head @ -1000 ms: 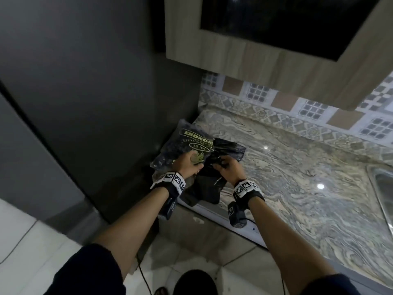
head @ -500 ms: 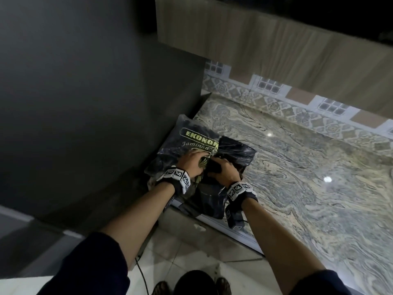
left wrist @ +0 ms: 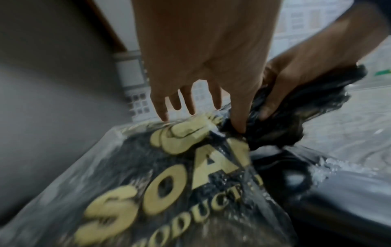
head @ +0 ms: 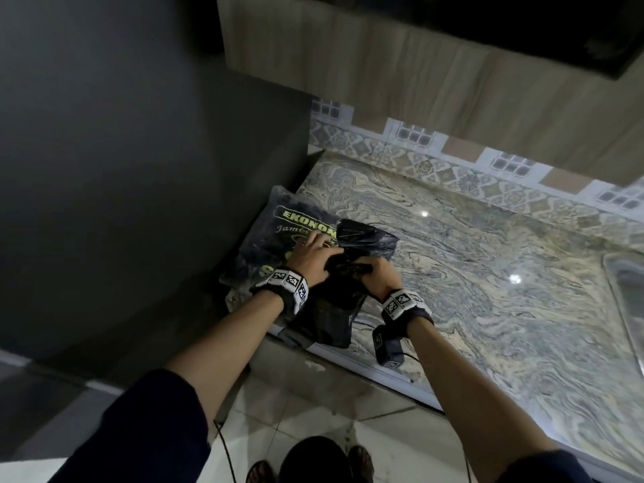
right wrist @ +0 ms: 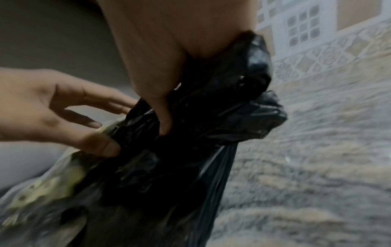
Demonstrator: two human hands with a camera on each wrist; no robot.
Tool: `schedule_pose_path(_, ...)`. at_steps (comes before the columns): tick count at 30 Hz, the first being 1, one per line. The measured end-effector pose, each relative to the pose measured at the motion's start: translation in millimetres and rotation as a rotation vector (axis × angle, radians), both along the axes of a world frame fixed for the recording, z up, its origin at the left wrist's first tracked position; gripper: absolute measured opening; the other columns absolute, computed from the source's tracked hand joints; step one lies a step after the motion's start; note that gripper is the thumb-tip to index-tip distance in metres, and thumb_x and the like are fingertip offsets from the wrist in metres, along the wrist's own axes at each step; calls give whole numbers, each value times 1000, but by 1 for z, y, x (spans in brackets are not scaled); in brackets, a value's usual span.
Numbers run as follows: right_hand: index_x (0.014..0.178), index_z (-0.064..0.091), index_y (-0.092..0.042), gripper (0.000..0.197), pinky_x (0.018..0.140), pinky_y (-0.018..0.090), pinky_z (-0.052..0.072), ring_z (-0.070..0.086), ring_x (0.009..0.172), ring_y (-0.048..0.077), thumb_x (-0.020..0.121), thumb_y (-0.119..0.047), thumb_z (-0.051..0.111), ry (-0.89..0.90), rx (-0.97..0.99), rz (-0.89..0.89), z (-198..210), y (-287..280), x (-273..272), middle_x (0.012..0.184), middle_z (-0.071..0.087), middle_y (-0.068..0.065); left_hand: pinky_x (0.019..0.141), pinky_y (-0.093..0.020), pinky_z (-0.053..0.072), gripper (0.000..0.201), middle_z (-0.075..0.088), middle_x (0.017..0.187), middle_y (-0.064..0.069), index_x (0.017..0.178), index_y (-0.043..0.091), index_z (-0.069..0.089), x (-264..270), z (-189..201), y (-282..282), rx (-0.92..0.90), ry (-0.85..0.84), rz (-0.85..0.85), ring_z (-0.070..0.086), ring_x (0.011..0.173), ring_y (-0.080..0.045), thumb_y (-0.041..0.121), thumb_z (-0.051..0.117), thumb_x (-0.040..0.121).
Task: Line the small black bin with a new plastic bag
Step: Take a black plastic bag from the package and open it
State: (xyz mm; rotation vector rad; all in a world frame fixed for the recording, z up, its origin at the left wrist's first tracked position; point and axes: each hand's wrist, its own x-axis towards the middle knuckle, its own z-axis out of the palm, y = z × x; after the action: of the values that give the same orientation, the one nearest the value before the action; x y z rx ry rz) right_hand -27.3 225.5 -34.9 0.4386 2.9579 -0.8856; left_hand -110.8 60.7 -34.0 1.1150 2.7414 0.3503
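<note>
A clear pack of black bags (head: 278, 231) with yellow print lies at the left end of the counter, against the dark wall. My left hand (head: 313, 256) rests on it with fingers spread and straight (left wrist: 160, 107), and its thumb touches the loose black plastic bag (head: 366, 238). My right hand (head: 376, 277) grips a bunched part of that bag (right wrist: 232, 100). The rest of the bag hangs over the counter's front edge. In the right wrist view my left hand (right wrist: 42, 108) is beside the bag. The small black bin is not in view.
The marbled countertop (head: 488, 273) runs to the right, to a metal sink rim (head: 627, 291). A tall dark panel (head: 139, 169) closes the left side. A wooden wall cabinet (head: 418, 64) hangs overhead above a tiled backsplash (head: 418, 162). Floor tiles and my feet are below.
Both hands have stayed at the pack. My left hand's fingers have straightened and spread over it. My right hand still grips the black bag, a little nearer to me.
</note>
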Motion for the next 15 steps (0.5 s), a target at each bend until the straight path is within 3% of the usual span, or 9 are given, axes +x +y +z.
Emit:
schedule_pose_path(2,102,74,-21,29,77,31,49,69,94,31,76,-8,66,31,-13,-44,14,14,14,101,75,11,116,-51,17,52,43,143,1,130,30,55,5,8,12,-7,23,-43,22,141,-25,25,68,80)
schedule_pose_path(4,105,74,-19,32,79,31,50,68,96,29,77,-7,66,48,-7,-84,27,26,31,104,74,12,118,-51,9,36,56,133,3,120,29,63,14,17,27,22,10,-41,33,137,-21,25,65,84)
schedule_pose_path(6,105,73,-20,32,75,31,50,69,93,30,79,-5,64,65,-5,-108,37,36,50,101,74,13,116,-44,20,27,68,119,-1,113,29,67,26,27,42,82,-9,-27,52,123,-22,23,63,86)
schedule_pose_path(8,102,73,-21,30,71,32,51,69,88,30,79,-6,62,86,-17,-114,47,44,68,95,75,11,99,-37,44,26,72,111,-5,110,28,69,39,37,53,157,-57,9,63,110,-27,22,63,86)
schedule_pose_path(9,103,72,-23,31,73,35,54,69,89,28,78,-8,62,95,-37,-126,53,46,77,95,75,9,89,-36,50,25,73,108,-7,109,26,69,45,43,57,198,-89,27,65,105,-28,21,64,86)
schedule_pose_path(12,116,65,-29,41,84,39,56,68,95,23,76,-23,69,186,-166,-195,72,56,99,104,73,5,78,-35,53,19,74,100,-9,103,21,71,62,60,63,304,-200,67,67,96,-30,21,66,85)
schedule_pose_path(15,129,55,-32,56,91,35,53,65,104,20,76,-39,75,328,-301,-253,91,66,118,113,69,4,79,-35,52,20,75,99,-10,101,15,72,79,70,67,434,-300,146,68,95,-26,21,70,82)
